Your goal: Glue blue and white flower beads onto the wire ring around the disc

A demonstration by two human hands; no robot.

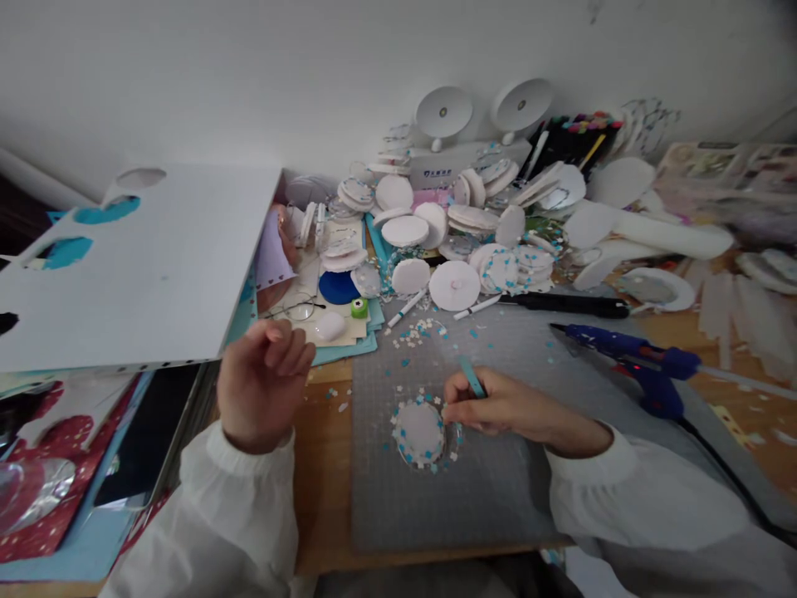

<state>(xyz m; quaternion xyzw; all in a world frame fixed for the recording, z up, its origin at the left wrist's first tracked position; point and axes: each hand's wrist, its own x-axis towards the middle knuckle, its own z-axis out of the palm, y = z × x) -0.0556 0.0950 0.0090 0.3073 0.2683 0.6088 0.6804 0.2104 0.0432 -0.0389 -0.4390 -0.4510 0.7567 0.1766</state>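
Note:
My left hand (266, 384) is raised over the left part of the desk, its fingers curled into a loose fist with nothing visible in them. In my right hand (498, 403) is a slim teal tool (473, 378), possibly tweezers; its lower end is hidden by the fingers. My right fingertips are at the right rim of a round white disc (420, 432) edged with small blue and white flower pieces. The disc lies on a grey cutting mat (461, 515). Loose flower pieces (420, 334) are scattered farther up the mat.
A blue glue gun (641, 353) lies on the right with its cord trailing. White discs (454, 285) are heaped at the back, with white pens (408, 309) before them. A big white board (155, 266) covers the left, beside eyeglasses (302, 309) and a green punch (359, 308).

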